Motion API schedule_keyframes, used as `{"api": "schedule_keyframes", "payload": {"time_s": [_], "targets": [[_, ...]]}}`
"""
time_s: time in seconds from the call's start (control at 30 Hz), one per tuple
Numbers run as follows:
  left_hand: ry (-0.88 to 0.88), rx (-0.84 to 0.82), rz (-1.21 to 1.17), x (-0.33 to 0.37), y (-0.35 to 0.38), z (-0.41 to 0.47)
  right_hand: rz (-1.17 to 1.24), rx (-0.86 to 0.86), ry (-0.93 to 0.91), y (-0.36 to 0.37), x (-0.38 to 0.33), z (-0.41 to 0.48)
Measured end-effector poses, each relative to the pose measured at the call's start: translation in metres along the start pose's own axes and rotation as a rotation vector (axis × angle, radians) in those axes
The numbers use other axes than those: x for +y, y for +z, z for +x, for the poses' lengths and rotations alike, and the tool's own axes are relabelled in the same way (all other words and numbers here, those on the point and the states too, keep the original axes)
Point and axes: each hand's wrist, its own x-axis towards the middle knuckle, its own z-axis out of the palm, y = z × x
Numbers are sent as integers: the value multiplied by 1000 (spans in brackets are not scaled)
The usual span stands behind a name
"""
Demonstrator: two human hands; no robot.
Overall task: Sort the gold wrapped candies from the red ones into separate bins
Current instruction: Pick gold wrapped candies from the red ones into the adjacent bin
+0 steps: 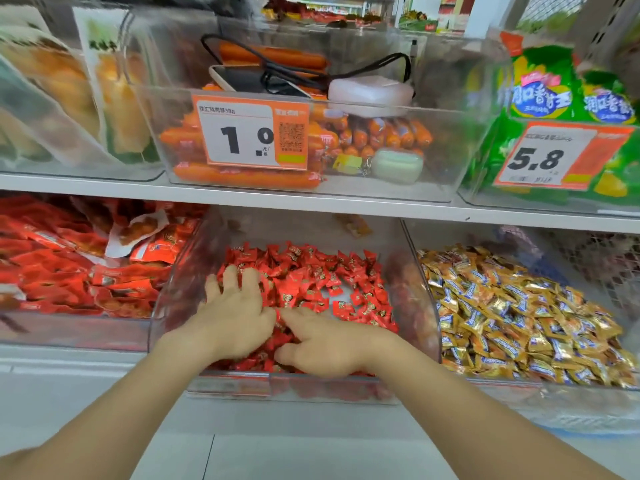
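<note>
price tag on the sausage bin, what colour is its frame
Orange, framing a white panel with black digits on the price tag; head view shows it best.

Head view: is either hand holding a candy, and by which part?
Left hand lies spread on the red candies, holding nothing. Right hand has index and thumb among them; a grip cannot be told.

Bright, even shop light w/ soft shadows. Motion blur upper left & right edges; shelf (311, 199) bows, wide-angle. Sheen on clear bin (414, 299) wall.
</note>
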Motion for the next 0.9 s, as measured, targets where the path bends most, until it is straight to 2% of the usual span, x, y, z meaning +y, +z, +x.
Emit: {"api": "schedule_keyframes", "payload": {"time_s": [0.2, 0.27, 0.33, 0.4, 0.5, 0.6, 0.67, 0.73, 0.8, 0.83, 0.9], "targets": [[-119, 8, -202, 16, -8, 8, 26, -40, -41, -8, -2, -19], [-176, 30, -225, 26, -4, 9, -41, -27, 28, -8, 0, -29], [-213, 30, -227, 35, 2, 9, -159, 70, 215, -7, 0, -39], [-118, 10, -232, 45, 8, 7, -220, 267, 366, -9, -2, -48], [199, -105, -322, 60, 11, 1, -146, 526, 308, -17, 8, -48], [458, -196, -303, 59, 9, -6, -93, 526, 244, -23, 23, -41], [491, -153, -234, 50, 7, -8, -87, 465, 278, -21, 28, -37], [382, -19, -172, 39, 2, -9, -137, 419, 324, -17, 29, -32], [159, 117, -88, 30, -5, -7, -161, 384, 347, -14, 25, -27], [54, 149, -50, 24, -8, -2, -157, 358, 348, -13, 23, -23], [-64, 109, -24, 14, -9, 13, -144, 270, 328, -9, 19, -13]]}}
